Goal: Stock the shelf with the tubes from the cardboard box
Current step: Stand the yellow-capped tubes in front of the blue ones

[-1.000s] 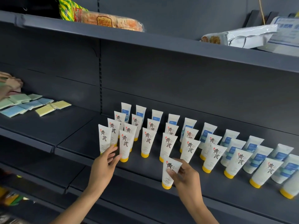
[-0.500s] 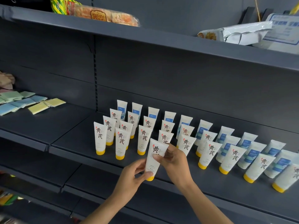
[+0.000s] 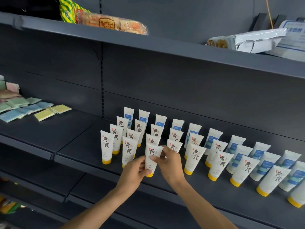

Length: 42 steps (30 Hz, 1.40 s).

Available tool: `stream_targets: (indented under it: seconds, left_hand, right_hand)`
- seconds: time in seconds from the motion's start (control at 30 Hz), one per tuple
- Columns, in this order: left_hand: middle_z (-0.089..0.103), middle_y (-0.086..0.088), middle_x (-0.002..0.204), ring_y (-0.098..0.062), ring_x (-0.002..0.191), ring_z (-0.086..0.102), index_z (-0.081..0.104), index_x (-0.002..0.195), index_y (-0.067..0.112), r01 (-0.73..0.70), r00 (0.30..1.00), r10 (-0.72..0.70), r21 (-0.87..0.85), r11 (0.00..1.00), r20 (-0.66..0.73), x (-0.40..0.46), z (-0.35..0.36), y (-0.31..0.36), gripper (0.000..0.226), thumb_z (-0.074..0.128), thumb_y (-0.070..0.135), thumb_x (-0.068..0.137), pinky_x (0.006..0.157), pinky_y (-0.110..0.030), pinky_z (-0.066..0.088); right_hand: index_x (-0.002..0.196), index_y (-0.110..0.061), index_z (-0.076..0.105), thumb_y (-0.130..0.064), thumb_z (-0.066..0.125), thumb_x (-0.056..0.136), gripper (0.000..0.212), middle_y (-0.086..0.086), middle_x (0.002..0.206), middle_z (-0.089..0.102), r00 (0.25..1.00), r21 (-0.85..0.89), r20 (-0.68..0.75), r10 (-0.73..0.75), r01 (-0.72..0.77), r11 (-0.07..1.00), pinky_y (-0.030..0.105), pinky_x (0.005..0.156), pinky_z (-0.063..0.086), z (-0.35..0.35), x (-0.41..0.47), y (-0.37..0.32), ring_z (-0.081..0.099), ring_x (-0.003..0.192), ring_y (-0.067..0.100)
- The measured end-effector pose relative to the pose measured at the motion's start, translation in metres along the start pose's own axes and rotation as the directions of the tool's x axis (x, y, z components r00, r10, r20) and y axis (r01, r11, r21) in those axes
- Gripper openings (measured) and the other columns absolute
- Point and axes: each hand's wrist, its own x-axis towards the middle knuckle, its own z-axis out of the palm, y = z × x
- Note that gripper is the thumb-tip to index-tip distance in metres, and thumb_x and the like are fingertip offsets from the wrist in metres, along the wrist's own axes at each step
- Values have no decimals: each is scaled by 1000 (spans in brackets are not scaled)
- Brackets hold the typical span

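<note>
**A:** Head view, entry one. The tube (image 3: pixel 152 158) is held by both hands at the front edge of the shelf (image 3: pixel 92 151), in the gap between the front-row tubes to its left and right. Cannot tell whether its cap touches the shelf yet.

**B:** Grip?

**A:** The left hand (image 3: pixel 132 171) has its fingers (image 3: pixel 143 171) curled round the lower body, thumb near the yellow cap (image 3: pixel 149 175). The right hand (image 3: pixel 170 160) pinches the upper right edge, near the flat crimped end. Both are closed on the tube, neither spread.

**B:** Handling, as you judge it?

**A:** Looks light, with a soft plastic wall that should dent under a hard squeeze. The glossy skin may be a bit slippery. The cap is the stiff part, so low on the body near the cap seems the sound place to hold. The crimp gives a flat edge for steering.

**B:** Orientation?

**A:** Long axis near upright, tipped slightly. Cap down, crimp up, printed black characters facing out toward the aisle, same as the neighbouring tubes (image 3: pixel 194 160).

**B:** Stability once down?

**A:** It stands on a small cap, so likely tippy, and its neighbours are close. The cardboard box is not in view.
</note>
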Motion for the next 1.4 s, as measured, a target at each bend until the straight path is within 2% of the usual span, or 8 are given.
stream_targets:
  seconds: [0.37,0.7,0.8,0.93,1.03,1.1,1.2,1.4]
  left_hand:
    - [66,17,119,10,105,60,58,132,24,29,999,-31,95,995,12,5,4,-18,46,70,10,90,89,-6,48]
    - [68,10,124,1,115,62,58,132,22,29,1000,-28,118,993,-13,3,7,-21,42,68,13,92,83,0,44]
    - [65,15,126,5,116,58,57,135,25,22,999,-18,106,994,-37,-5,8,-20,46,69,15,92,87,-2,45]
    - [63,19,129,4,117,60,55,137,31,5,991,6,83,997,-136,-24,5,-27,52,70,14,91,98,-20,52]
    - [61,22,126,7,115,58,57,133,33,-28,979,60,166,986,-194,-42,0,-31,48,70,15,90,95,-15,51]
    - [60,23,127,8,112,59,57,131,34,-113,977,154,256,960,-148,-51,-2,-31,46,70,17,90,93,-13,51]
    - [54,22,135,6,117,54,54,136,32,-267,957,290,426,864,10,-57,-1,-25,46,67,23,92,100,-8,42]
    - [45,18,143,2,134,40,47,143,27,-442,895,409,491,751,180,-47,22,3,52,62,34,94,113,-9,24]
  right_hand:
    - [101,-22,62,-20,71,89,16,-13,95,71,999,-90,-36,27,-31,995,26,78,58,20,6,26,67,90,0]
    - [107,-21,61,-22,70,90,20,-19,97,68,1000,-99,5,30,-29,995,11,73,52,17,5,24,64,89,-10]
    - [113,-17,62,-24,73,88,28,-15,103,70,999,-91,25,45,-42,995,13,75,53,14,5,24,65,91,-8]
    - [127,-25,53,-30,81,79,55,-15,107,67,998,-42,-29,56,-57,997,17,87,52,4,-6,30,62,99,-2]
    - [137,-25,48,-34,79,80,65,-15,118,62,998,-142,-57,33,-40,989,14,92,46,-11,-20,39,58,108,-1]
    - [139,-24,48,-35,75,85,61,-15,126,58,999,-273,-27,-30,22,962,13,95,45,-23,-31,47,55,114,-2]
    - [138,-22,49,-32,68,91,52,-13,133,53,983,-475,65,-170,180,862,22,99,47,-43,-50,59,52,120,4]
    - [140,-20,49,-26,66,92,51,-10,139,51,964,-606,66,-258,244,757,28,100,49,-81,-89,77,48,127,10]
